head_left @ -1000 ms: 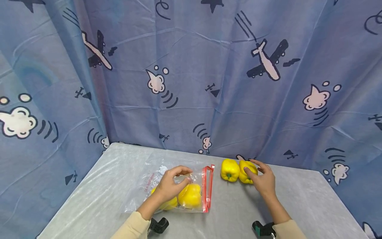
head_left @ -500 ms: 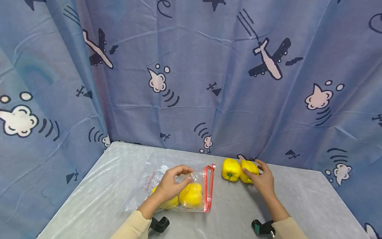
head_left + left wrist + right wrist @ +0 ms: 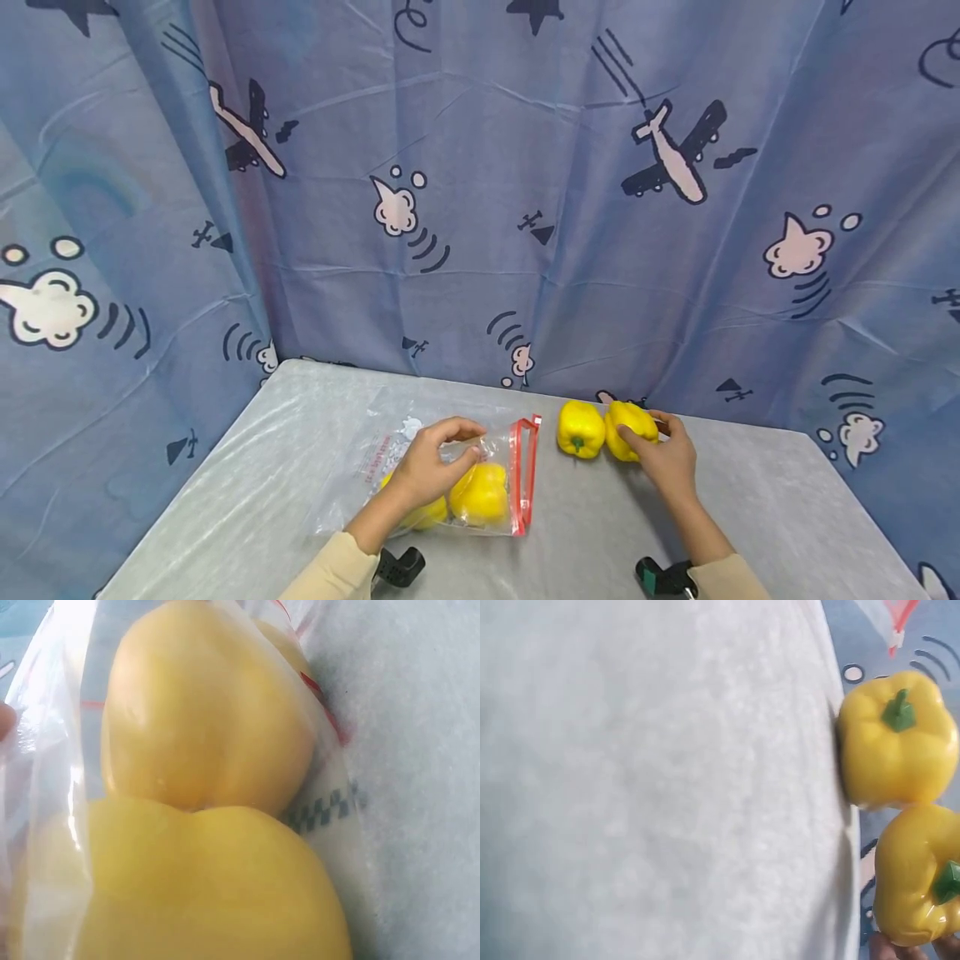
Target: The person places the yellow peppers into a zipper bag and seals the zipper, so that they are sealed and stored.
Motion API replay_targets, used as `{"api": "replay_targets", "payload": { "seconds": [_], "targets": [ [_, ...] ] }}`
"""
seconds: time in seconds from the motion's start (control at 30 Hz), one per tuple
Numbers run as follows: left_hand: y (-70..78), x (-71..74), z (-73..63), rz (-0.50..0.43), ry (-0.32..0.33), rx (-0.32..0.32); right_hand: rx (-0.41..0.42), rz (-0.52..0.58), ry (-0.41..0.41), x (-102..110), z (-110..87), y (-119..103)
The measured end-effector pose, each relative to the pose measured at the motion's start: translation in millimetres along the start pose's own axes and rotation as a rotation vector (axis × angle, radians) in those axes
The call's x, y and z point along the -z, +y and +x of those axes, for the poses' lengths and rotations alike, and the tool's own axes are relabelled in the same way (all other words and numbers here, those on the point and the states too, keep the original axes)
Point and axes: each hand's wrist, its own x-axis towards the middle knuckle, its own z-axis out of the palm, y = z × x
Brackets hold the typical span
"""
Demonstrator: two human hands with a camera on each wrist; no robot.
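My left hand pinches the upper film of a clear zip bag with a red zip edge. Inside the bag lie two yellow bell peppers; the nearer-to-opening bell pepper shows whole, while the other bell pepper is partly covered by my arm in the head view. To the right, my right hand grips a yellow bell pepper, thumb on its front and fingers round its far right side. Beside it stands another bell pepper with its green stem facing me.
A pale cloth-like cover lies over the table. Behind the table's back edge hangs a blue patterned curtain, close to the loose peppers. Black wrist devices show below both hands.
The fingers of my right hand have curled in round the right-hand bell pepper, which has turned slightly and shifted a little right. My left hand and the bag stay in place.
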Motion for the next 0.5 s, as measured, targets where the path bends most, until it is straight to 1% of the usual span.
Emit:
{"api": "replay_targets", "payload": {
  "seconds": [0.1, 0.2, 0.3, 0.33, 0.4, 0.43, 0.5],
  "targets": [
    [1.1, -0.3, -0.2, 0.014, 0.005, -0.005, 0.037, -0.013, 0.019, 1.7, 3.3, 10.2],
    [2.4, -0.5, -0.4, 0.019, 0.012, -0.006, 0.059, -0.024, 0.044, 5.2, -0.1, 11.4],
    [3.5, -1.1, -0.5, 0.018, 0.013, -0.003, 0.07, 0.016, 0.023, 17.0, -15.1, -6.3],
    [3.8, -1.3, -0.7, 0.017, 0.013, -0.002, 0.068, 0.014, 0.025, 20.7, -20.5, -13.2],
    [4.5, -1.7, -1.1, 0.017, 0.014, -0.001, 0.076, 0.034, -0.002, 28.6, -29.7, -25.6],
    [4.8, -1.9, -1.4, 0.018, 0.014, 0.0, 0.077, 0.04, -0.021, 32.3, -33.2, -30.6],
    [5.7, -2.3, -1.9, 0.018, 0.015, 0.001, 0.082, 0.043, -0.034, 36.4, -38.1, -36.8]
  ]
}}
